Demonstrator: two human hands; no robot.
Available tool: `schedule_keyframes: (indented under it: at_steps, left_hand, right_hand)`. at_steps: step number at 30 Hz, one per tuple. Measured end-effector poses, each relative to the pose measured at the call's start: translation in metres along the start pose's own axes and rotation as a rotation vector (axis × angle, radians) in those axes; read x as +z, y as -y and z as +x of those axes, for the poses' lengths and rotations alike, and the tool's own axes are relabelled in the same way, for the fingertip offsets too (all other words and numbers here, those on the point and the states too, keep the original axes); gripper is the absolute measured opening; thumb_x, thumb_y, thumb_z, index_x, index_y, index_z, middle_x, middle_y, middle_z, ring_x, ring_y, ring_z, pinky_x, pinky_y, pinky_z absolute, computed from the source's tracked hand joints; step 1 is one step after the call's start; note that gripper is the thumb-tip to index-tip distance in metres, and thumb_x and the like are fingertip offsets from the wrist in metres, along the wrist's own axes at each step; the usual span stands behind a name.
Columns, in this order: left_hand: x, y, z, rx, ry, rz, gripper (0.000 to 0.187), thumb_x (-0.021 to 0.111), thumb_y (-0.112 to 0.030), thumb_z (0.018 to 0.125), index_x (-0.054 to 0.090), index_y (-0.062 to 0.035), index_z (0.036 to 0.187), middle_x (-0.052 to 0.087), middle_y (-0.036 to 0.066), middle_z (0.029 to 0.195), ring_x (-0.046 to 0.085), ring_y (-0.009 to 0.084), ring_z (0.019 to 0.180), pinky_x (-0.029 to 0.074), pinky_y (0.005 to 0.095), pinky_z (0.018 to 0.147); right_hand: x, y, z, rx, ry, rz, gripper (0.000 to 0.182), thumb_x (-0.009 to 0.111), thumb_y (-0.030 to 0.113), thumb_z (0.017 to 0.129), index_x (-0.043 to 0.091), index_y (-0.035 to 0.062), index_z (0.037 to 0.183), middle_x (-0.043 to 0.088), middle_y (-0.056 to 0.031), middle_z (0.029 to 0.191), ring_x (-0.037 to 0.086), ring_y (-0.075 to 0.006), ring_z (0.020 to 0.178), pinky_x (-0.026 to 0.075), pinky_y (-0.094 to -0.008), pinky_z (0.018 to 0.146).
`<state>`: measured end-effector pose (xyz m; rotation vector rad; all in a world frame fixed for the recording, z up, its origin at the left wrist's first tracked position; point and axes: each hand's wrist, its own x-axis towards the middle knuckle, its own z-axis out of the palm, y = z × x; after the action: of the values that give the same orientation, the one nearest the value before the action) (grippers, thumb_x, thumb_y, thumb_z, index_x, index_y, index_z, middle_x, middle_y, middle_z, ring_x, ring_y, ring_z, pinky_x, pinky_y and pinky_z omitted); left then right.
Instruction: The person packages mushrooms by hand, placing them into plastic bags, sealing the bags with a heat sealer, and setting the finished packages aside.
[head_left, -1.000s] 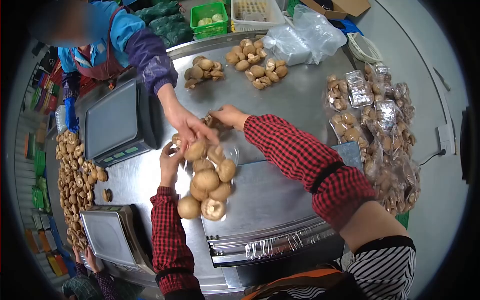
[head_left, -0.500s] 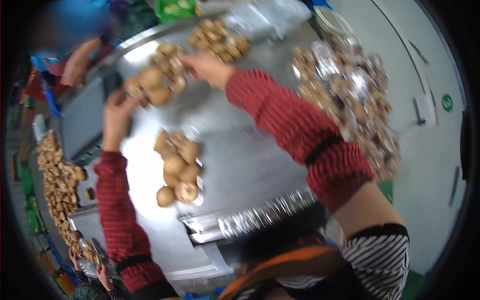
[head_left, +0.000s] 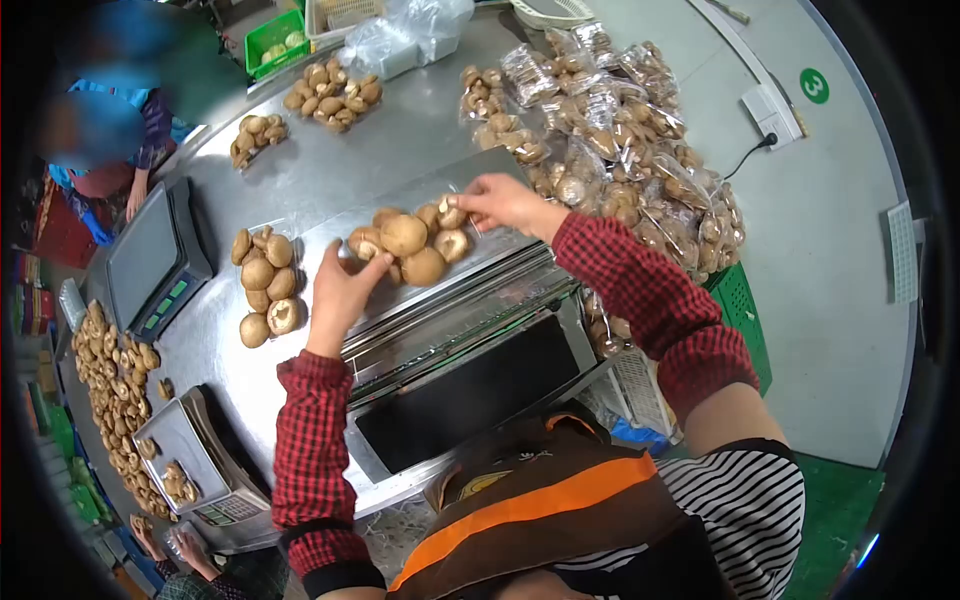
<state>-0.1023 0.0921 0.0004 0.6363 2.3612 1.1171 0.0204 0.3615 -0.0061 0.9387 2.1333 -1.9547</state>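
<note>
A group of brown mushrooms (head_left: 404, 236) lies over the front edge of the flat metal plate of a wrapping machine (head_left: 470, 345), apparently on a clear tray whose rim barely shows. My left hand (head_left: 345, 287) grips the left end, thumb over a mushroom and fingers partly hidden behind. At the other end my right hand (head_left: 500, 204) pinches by a small pale-stemmed mushroom, fingertips closed. Left of my left hand, a second tray of mushrooms (head_left: 268, 278) rests on the steel table (head_left: 215, 375).
Bagged mushrooms (head_left: 610, 140) are heaped on the right. Two more mushroom groups (head_left: 332, 95) sit at the back beside clear plastic bags (head_left: 410, 40). Scales (head_left: 155, 265) and loose mushrooms (head_left: 110, 390) are on the left. Co-workers' hands (head_left: 137, 195) show at the left and lower left.
Both my hands have brought the mushroom group from the back of the table toward me, onto the machine's plate. The camera view has shifted, and the picture is sharper.
</note>
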Motion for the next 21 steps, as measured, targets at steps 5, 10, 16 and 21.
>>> schedule_keyframes:
  at_steps: [5, 10, 16, 21]
  left_hand:
    - [-0.004, 0.002, -0.079, 0.141, -0.467, 0.098, 0.058, 0.076, -0.031, 0.081, 0.057, 0.0109, 0.117, 0.065, 0.02, 0.099, 0.064, 0.0316, 0.087, 0.049, 0.0412, 0.082]
    - [0.009, 0.035, -0.152, 0.018, -0.536, 0.721, 0.041, 0.077, -0.042, 0.075, 0.072, -0.0018, 0.075, 0.063, 0.015, 0.077, 0.058, 0.0331, 0.078, 0.046, 0.0444, 0.071]
    - [0.025, 0.043, -0.128, -0.062, -0.341, 0.29, 0.035, 0.071, -0.037, 0.082, 0.068, -0.0027, 0.076, 0.061, 0.015, 0.067, 0.055, 0.0339, 0.055, 0.043, 0.044, 0.054]
    - [-0.026, 0.01, -0.157, -0.583, 0.398, -1.403, 0.026, 0.048, -0.027, 0.1, 0.056, -0.01, 0.082, 0.04, -0.003, 0.056, 0.037, 0.0089, 0.047, 0.024, 0.0225, 0.044]
  right_hand:
    - [-0.033, -0.021, -0.07, -0.312, -0.308, -0.654, 0.062, 0.062, 0.054, 0.087, 0.063, -0.0035, 0.11, 0.065, -0.02, 0.097, 0.063, -0.035, 0.092, 0.05, -0.0415, 0.084]
    - [-0.034, -0.06, -0.143, -0.272, -0.357, -1.095, 0.052, 0.06, 0.053, 0.086, 0.071, 0.0029, 0.076, 0.064, -0.0175, 0.088, 0.061, -0.0357, 0.087, 0.049, -0.0428, 0.079]
    - [-0.006, -0.063, -0.124, -0.318, -0.33, -0.696, 0.035, 0.064, 0.034, 0.087, 0.067, 0.0008, 0.076, 0.067, -0.0155, 0.078, 0.065, -0.0349, 0.074, 0.05, -0.0445, 0.068]
    - [-0.033, -0.048, -0.16, 0.575, 0.512, 1.031, 0.033, 0.04, 0.027, 0.1, 0.043, 0.0115, 0.07, 0.034, 0.0039, 0.056, 0.029, -0.0054, 0.044, 0.023, -0.02, 0.037]
